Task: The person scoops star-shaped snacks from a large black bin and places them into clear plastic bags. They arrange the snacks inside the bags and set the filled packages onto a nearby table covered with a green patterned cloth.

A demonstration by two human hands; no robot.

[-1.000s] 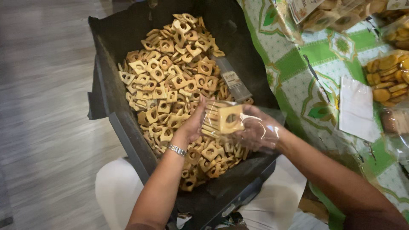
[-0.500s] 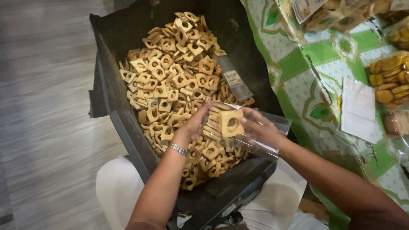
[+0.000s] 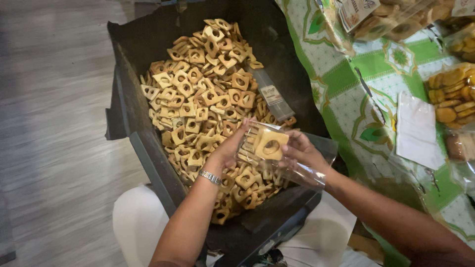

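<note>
green patterned tablecloth [image 3: 346,84] on my right, bags of round golden crackers [image 3: 452,96] along its edge, white paper slip [image 3: 418,131] lying flat on it, small labelled clear packet [image 3: 272,96] on the liner, grey wood-look floor [image 3: 54,148] to my left

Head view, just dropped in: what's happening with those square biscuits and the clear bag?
A person sits over a dark bin heaped with square, holed biscuits. The right hand holds a clear plastic bag with its opening turned toward the left hand. The left hand is at that opening, where a stack of biscuits sits. A green patterned cloth beside the bin carries other filled packets.
</note>
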